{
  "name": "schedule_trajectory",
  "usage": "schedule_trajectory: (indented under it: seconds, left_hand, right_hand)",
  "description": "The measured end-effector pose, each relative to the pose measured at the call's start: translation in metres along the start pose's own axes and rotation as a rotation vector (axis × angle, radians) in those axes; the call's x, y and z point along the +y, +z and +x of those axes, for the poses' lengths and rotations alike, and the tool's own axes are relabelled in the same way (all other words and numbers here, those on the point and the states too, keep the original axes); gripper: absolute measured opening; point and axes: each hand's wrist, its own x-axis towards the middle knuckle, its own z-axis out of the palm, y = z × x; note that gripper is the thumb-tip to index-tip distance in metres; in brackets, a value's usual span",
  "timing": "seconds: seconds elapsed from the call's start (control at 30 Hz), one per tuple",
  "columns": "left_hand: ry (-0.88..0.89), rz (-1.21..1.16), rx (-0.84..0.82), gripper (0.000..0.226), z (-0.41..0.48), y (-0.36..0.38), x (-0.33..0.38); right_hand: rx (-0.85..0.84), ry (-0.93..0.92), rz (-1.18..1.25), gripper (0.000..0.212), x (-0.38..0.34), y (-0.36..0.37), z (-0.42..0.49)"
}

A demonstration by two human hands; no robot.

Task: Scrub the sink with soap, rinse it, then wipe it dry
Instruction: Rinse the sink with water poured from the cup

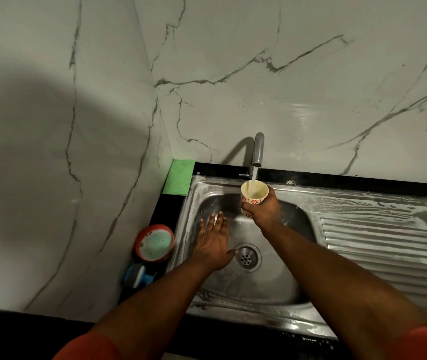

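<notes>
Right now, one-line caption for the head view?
Right hand holds a cup under the running tap; left hand rests open in the sink.

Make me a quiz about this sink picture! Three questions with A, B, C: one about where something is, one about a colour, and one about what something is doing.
1. Where is the green cloth?
A. On a shelf.
B. On the floor.
C. On the counter, at the back left corner of the sink.

2. What colour are the flowers on the cup?
A. Red.
B. Blue.
C. Black.

3. What is the tap doing?
A. It is off.
B. It is running into the cup.
C. It is dripping slowly.

Answers:
1 C: the cloth lies on the dark counter just behind the sink's left corner.
2 A: red flowers ring the cream cup that the right hand holds.
3 B: a steady stream falls from the spout into the cup.
</notes>
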Motion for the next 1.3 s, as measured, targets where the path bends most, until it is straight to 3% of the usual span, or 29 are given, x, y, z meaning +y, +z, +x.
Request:
schedule_trajectory:
  seconds: [1.03,1.3]
  left_hand:
    - [0.014,0.048,-0.011,0.100,-0.016,0.003,-0.012]
    - [0.002,0.028,-0.024,0.088,-0.020,0.011,-0.014]
  right_hand:
    - [-0.017,-0.009,0.016,0.086,-0.006,0.000,-0.007]
    - [-0.048,0.019,0.043,0.087,-0.004,0.004,-0.009]
